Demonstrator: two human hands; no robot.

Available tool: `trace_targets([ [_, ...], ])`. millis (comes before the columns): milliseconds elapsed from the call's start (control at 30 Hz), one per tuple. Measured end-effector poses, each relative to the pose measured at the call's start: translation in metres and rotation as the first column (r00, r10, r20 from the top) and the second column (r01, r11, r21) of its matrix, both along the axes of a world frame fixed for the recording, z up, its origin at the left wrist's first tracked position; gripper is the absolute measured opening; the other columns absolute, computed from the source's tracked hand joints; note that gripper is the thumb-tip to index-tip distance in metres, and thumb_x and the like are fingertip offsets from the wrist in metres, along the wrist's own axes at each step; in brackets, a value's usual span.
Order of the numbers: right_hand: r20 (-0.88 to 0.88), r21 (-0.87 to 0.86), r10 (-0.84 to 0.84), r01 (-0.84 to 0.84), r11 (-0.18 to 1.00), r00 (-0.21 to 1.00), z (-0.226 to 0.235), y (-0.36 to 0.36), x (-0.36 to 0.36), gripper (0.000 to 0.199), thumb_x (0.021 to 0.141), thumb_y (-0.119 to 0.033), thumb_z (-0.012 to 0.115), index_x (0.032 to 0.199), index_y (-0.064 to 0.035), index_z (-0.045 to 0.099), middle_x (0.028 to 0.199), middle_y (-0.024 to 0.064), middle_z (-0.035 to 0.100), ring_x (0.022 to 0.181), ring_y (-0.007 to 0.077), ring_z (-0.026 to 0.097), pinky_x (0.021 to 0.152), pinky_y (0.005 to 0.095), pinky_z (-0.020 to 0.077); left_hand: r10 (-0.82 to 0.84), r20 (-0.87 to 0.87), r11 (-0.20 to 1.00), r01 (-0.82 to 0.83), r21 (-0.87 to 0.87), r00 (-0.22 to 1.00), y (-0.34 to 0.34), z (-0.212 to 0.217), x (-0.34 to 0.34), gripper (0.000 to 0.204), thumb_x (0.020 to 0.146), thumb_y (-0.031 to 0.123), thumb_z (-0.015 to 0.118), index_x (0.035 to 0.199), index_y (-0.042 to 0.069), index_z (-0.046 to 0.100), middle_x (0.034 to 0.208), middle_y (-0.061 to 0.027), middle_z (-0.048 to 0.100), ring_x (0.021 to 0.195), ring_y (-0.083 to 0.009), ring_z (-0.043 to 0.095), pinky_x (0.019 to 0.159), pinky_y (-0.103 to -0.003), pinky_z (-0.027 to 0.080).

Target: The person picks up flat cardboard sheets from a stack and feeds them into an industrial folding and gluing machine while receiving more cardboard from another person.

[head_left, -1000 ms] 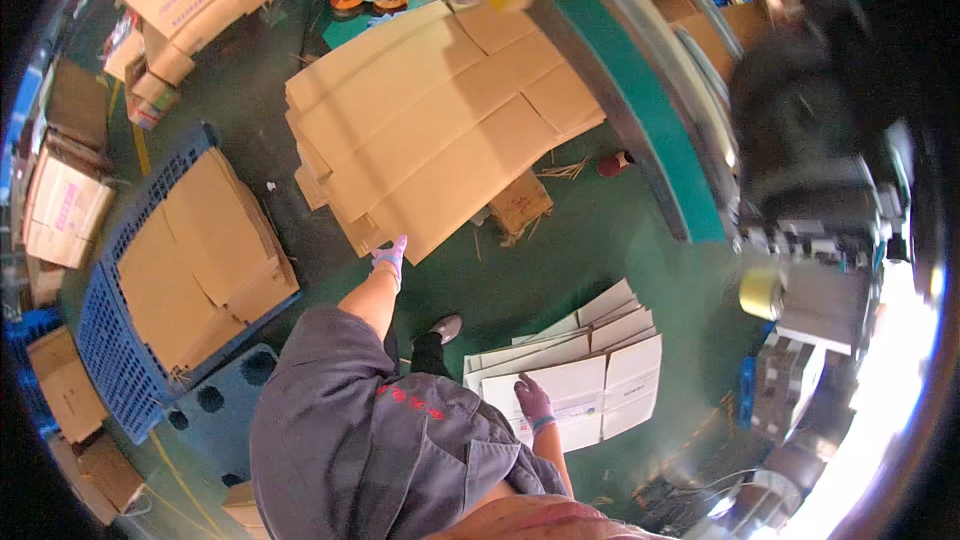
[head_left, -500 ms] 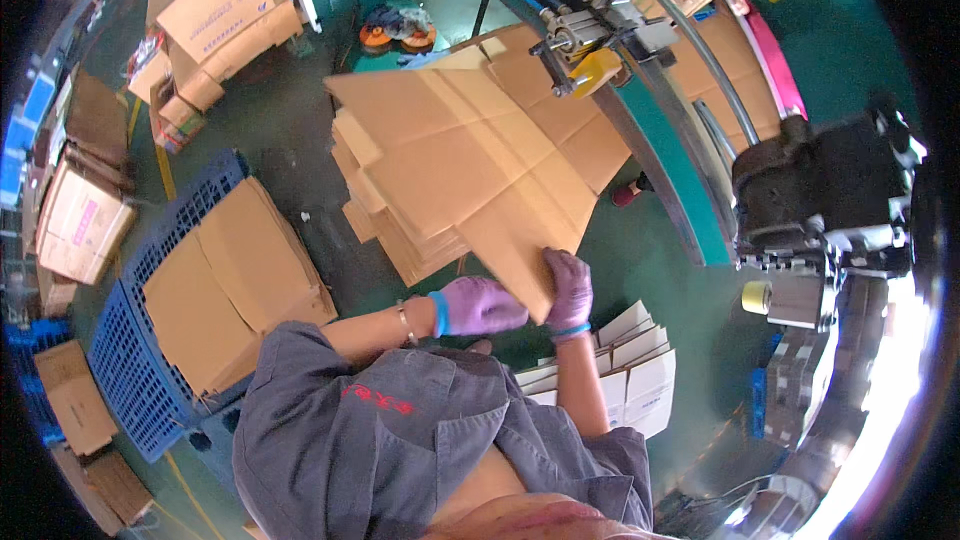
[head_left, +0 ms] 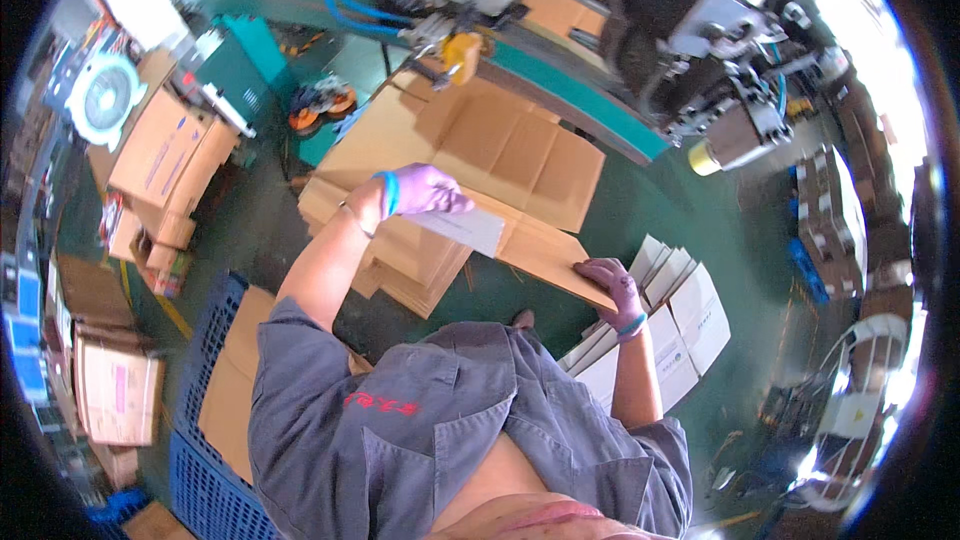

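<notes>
**Cardboard sheet (head_left: 550,252), two-handed hold**

Head view: my left fingers (head_left: 452,202) and right fingers (head_left: 598,272) grasp its edge well apart, probably against sagging. It slants before me; whether it touches the cardboard stack (head_left: 408,265), I cannot tell.

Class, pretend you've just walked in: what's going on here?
The person's gloved right hand grips the edge of a brown cardboard sheet. The gloved left hand is curled at the sheet's other end, its exact grip unclear. A stack of flattened brown cardboard sits in front; flattened white cartons lie to the right.
</notes>
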State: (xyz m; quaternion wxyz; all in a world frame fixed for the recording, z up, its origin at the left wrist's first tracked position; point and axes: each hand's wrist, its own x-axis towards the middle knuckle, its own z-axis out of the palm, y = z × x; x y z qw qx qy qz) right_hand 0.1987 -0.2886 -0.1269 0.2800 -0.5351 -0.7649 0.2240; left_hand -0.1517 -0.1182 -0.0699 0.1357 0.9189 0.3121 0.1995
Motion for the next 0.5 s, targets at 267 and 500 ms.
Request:
trace_targets([
  [267,-0.236,-0.017,-0.200,0.202,0.979,0.951,-0.025,0.014,0.043,0.038,0.068,-0.017,0.070,0.104,-0.0046,0.067,0.100,0.0123,0.065,0.094,0.0273,0.060,0.085,0.0359,0.0478,0.105,0.086,0.752,-0.136,0.645,0.991,-0.014,-0.022,0.009,0.050,0.079,0.046,0.061,0.115,0.010,0.057,0.108,-0.0074,0.056,0.100,-0.0265,0.055,0.095,-0.048,0.040],
  [500,-0.553,-0.051,-0.290,0.316,0.947,0.781,-0.010,-0.001,0.124,0.032,0.079,-0.027,0.066,0.093,0.0015,0.067,0.097,0.0140,0.064,0.085,0.0230,0.061,0.073,0.0314,0.0489,0.064,-0.081,0.786,0.000,0.618,0.995,0.009,0.032,0.117,0.063,0.066,0.053,0.064,0.114,0.014,0.057,0.105,-0.0023,0.057,0.102,-0.0223,0.051,0.099,-0.048,0.036],
])
